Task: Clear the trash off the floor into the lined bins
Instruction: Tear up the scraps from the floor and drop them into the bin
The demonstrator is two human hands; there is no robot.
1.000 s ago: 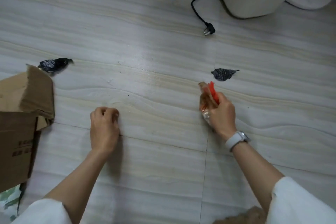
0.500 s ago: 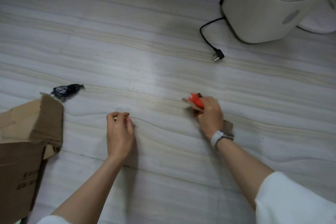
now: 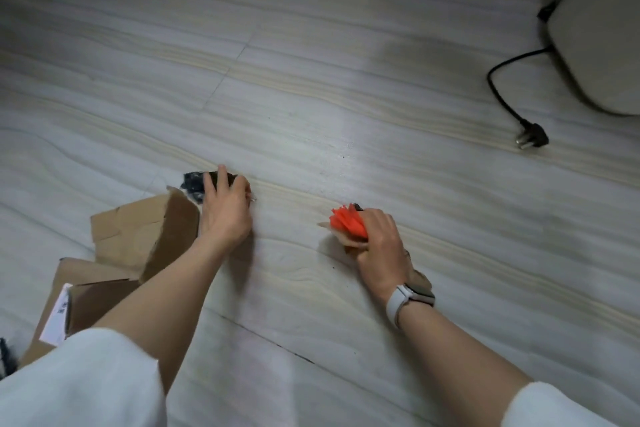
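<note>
Black crinkled wrapper (image 3: 192, 181) under left hand (image 3: 225, 210)

cardboard box (image 3: 138, 239), black plug (image 3: 531, 139), cream appliance (image 3: 602, 45)

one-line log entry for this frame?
left hand: on black wrapper | right hand: holds orange scrap | cardboard box: left

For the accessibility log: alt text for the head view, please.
Left hand reaches onto a crumpled black wrapper on the floor beside a cardboard box, while the right hand holds a bundle of red and tan trash.
</note>
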